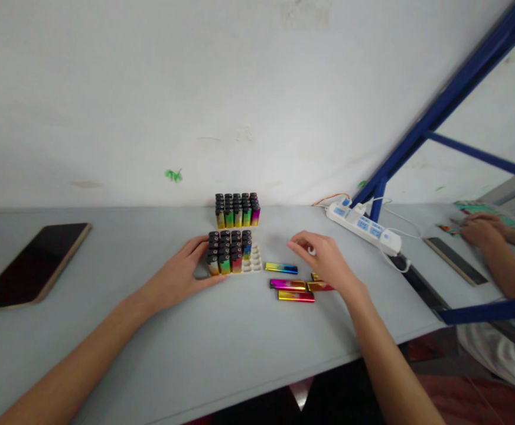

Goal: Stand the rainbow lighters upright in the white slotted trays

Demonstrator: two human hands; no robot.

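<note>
My left hand [186, 273] is wrapped round the left side of a white tray [253, 265], which holds several upright lighters [225, 254] with black tops; slots at its right side are bare. My right hand [322, 257] hovers right of the tray with its fingers curled together; whether something is between them I cannot make out. Below and left of it, several shiny lighters lie flat: a yellow-blue one [281, 268], a purple-gold one [287, 285] and a yellow-red one [296, 296], with others partly under my hand. Behind stands a second full block of lighters [238, 211].
A dark tablet-like slab [33, 265] lies at the left. A white power strip [364, 227] with cables and a blue metal frame [403, 141] are at the right. Beyond the frame, another person's hands [483, 227] work near a dark flat bar [456, 261].
</note>
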